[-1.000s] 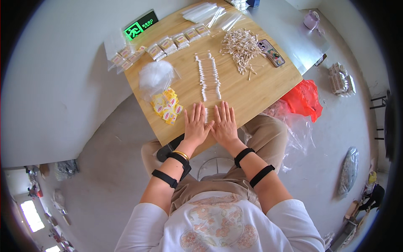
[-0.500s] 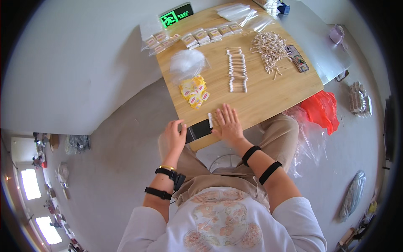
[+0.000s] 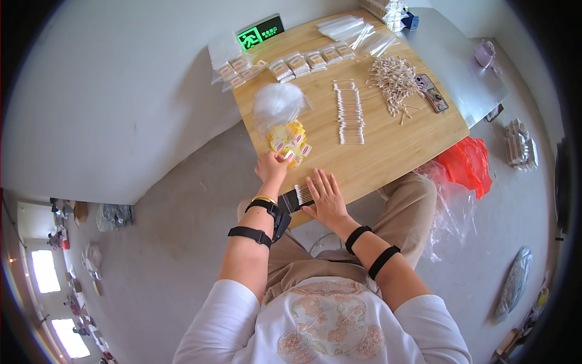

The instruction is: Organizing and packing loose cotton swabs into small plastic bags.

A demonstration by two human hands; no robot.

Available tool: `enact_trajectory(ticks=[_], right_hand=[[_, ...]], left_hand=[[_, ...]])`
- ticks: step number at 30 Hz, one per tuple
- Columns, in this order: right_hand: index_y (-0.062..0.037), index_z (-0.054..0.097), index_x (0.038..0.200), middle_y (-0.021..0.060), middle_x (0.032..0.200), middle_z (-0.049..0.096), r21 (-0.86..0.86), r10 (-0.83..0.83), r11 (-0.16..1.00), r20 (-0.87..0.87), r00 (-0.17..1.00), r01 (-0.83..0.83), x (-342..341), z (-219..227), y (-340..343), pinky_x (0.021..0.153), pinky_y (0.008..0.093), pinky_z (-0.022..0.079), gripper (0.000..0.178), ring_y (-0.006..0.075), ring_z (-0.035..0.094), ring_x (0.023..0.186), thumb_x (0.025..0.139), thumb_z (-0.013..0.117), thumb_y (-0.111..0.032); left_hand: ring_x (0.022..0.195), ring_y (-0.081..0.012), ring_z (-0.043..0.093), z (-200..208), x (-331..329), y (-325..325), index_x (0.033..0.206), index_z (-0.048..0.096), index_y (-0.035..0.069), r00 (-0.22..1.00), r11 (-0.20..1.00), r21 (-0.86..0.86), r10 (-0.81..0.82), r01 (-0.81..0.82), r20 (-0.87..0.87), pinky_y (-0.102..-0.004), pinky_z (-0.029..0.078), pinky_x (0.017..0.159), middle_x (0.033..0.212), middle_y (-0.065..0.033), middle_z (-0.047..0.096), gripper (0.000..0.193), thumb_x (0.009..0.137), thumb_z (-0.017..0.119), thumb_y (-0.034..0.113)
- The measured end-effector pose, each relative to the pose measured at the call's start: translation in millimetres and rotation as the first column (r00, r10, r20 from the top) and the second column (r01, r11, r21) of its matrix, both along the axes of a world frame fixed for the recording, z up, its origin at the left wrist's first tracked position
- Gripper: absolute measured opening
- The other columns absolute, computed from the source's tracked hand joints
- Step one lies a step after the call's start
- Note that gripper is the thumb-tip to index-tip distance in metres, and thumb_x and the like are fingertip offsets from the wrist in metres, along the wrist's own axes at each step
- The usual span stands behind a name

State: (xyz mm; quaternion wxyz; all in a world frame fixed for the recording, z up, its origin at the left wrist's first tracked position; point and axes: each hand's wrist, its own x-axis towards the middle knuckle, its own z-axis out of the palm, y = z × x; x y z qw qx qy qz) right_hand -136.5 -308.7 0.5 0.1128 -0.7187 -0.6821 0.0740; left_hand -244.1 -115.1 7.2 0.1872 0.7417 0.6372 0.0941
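My left hand [image 3: 272, 166] is at the near edge of a pile of yellow-and-white paper labels [image 3: 295, 134]. Its fingers are closed on one label [image 3: 288, 156]. My right hand [image 3: 327, 198] lies flat, fingers stretched, over a small row of cotton swabs [image 3: 302, 193]; part of that row is hidden under it. The swabs rest on a black board [image 3: 291, 201] at the table's near edge. Farther up, a longer row of cotton swabs [image 3: 350, 114] is laid side by side. A stack of clear plastic bags [image 3: 277, 104] sits just beyond the labels.
On the wooden table [image 3: 400, 142] are a loose heap of swabs [image 3: 394, 79], a phone [image 3: 431, 93], filled packets [image 3: 314, 59] and clear sleeves [image 3: 342, 26]. A green exit sign [image 3: 260, 33] stands at the back left. A red plastic bag [image 3: 465, 165] hangs at the right.
My left hand has moved up from beside the black board to the label pile and closed on a label. My right hand stays flat over the swabs. The whole view has shifted slightly.
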Motion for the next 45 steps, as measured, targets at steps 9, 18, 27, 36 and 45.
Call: enact_trajectory(ticks=[9,18,27,36,45], right_hand=[[-0.0051,0.027,0.156,0.0185,0.163,0.020,-0.001,0.010,1.000,0.001,1.000,-0.010,-1.1,4.8,0.6,0.124,0.0489,0.009,0.087,0.0309,0.013,0.154,0.093,0.048,-0.062],[-0.0056,0.027,0.156,0.0189,0.164,0.020,-0.011,0.006,1.000,0.035,0.999,-0.005,0.7,1.1,1.0,0.124,0.0491,0.007,0.087,0.0309,0.012,0.154,0.094,0.046,-0.063],[-0.0021,0.029,0.155,0.0198,0.162,0.024,0.050,0.010,0.999,-0.015,1.000,-0.009,0.6,2.4,-0.7,0.125,0.0486,0.009,0.088,0.0318,0.015,0.153,0.093,0.050,-0.061],[-0.0022,0.028,0.155,0.0190,0.162,0.023,0.028,0.009,1.000,-0.024,1.000,-0.008,0.5,2.0,-0.1,0.125,0.0487,0.008,0.089,0.0316,0.014,0.153,0.092,0.050,-0.062],[-0.0060,0.028,0.156,0.0202,0.163,0.020,0.004,0.003,1.000,0.025,1.000,-0.003,-0.8,0.7,1.6,0.124,0.0491,0.009,0.089,0.0320,0.013,0.154,0.091,0.052,-0.062]], left_hand=[[0.078,-0.0082,0.062,19.8,-19.8,4.6,0.093,0.068,-0.001,0.734,0.966,-0.253,0.139,0.046,0.665,-0.0259,0.050,0.071,0.084,-0.0013,0.071,0.010,0.090,0.070,0.008],[0.079,-0.0172,0.068,41.9,-30.4,-45.7,0.110,0.067,0.002,0.818,0.814,-0.267,-0.376,0.516,0.434,-0.0308,0.055,0.074,0.088,-0.0105,0.072,0.023,0.088,0.067,0.000],[0.073,-0.0162,0.067,17.2,-18.6,-58.2,0.100,0.062,0.002,0.811,0.888,-0.145,-0.319,0.437,0.490,-0.0306,0.055,0.068,0.080,-0.0076,0.069,0.023,0.083,0.077,0.004],[0.069,-0.0123,0.060,5.5,-15.5,-73.1,0.098,0.062,0.004,0.838,0.927,-0.052,-0.310,0.370,0.449,-0.0275,0.052,0.065,0.077,-0.0051,0.064,0.025,0.080,0.079,0.005],[0.069,-0.0227,0.069,33.6,-54.2,-76.6,0.078,0.068,0.005,0.988,0.990,-0.061,-0.118,0.125,0.101,-0.0347,0.053,0.064,0.072,-0.0102,0.070,0.032,0.093,0.067,0.034]])
